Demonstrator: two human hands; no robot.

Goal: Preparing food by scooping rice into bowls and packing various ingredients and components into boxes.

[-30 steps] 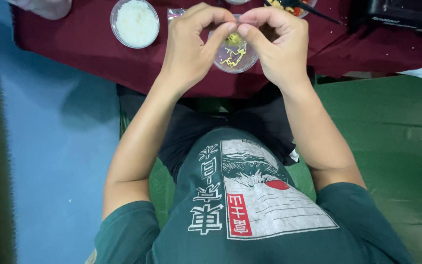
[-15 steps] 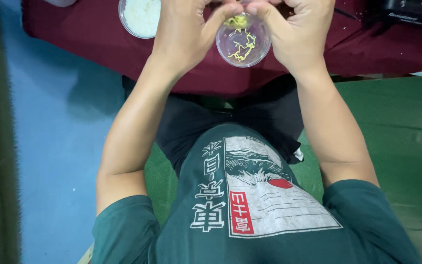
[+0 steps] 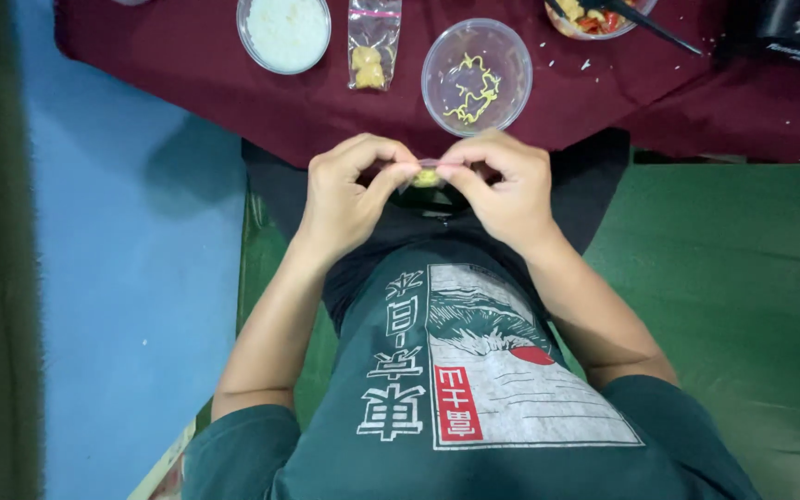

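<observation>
Pinching a small yellow-filled sachet (image 3: 426, 176) between them, left hand (image 3: 349, 194) and right hand (image 3: 502, 190) fingers closed on its ends, below the table (image 3: 187, 65) edge, clear cup (image 3: 476, 65) at 12 o'clock; likely tearing it open, needing opposed pulls.

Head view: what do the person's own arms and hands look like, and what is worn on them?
Both hands, left and right, are bare: no gloves, rings or watch show. The forearms are bare too. Short dark green sleeves of a T-shirt with a white, grey and red printed panel end near the elbows. No cables or markings show on the arms.
</observation>
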